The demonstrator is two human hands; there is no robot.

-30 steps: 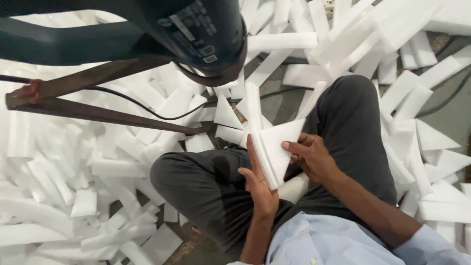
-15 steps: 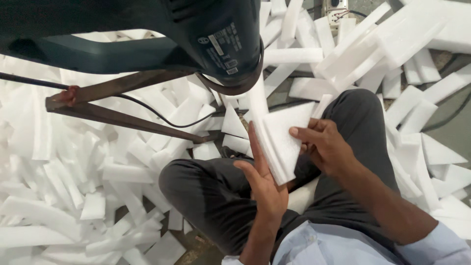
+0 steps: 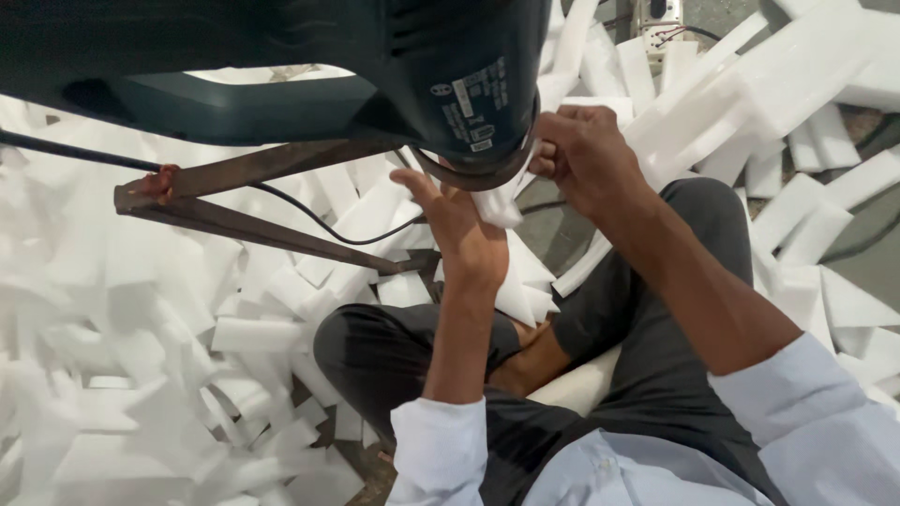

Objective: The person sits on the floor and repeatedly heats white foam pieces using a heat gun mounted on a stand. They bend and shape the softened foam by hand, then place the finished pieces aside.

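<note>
I sit cross-legged among white foam offcuts. Both hands are raised to the underside of a dark green power tool (image 3: 441, 75) fixed on a rusty metal frame (image 3: 253, 197). My left hand (image 3: 459, 230) and my right hand (image 3: 581, 155) hold a white foam piece (image 3: 499, 199) between them, pressed up beneath the tool's round lower end. Most of the foam piece is hidden behind the tool and my fingers.
White foam strips and wedges (image 3: 187, 356) lie heaped all around my legs. Longer foam blocks (image 3: 750, 94) are piled at the upper right. A black cable (image 3: 319, 225) runs under the frame. A power socket strip (image 3: 656, 19) sits at the top. Bare grey floor (image 3: 872, 262) shows at right.
Both hands have lifted the foam piece from my lap up to the underside of the tool. The view has tilted, so the tool looms larger.
</note>
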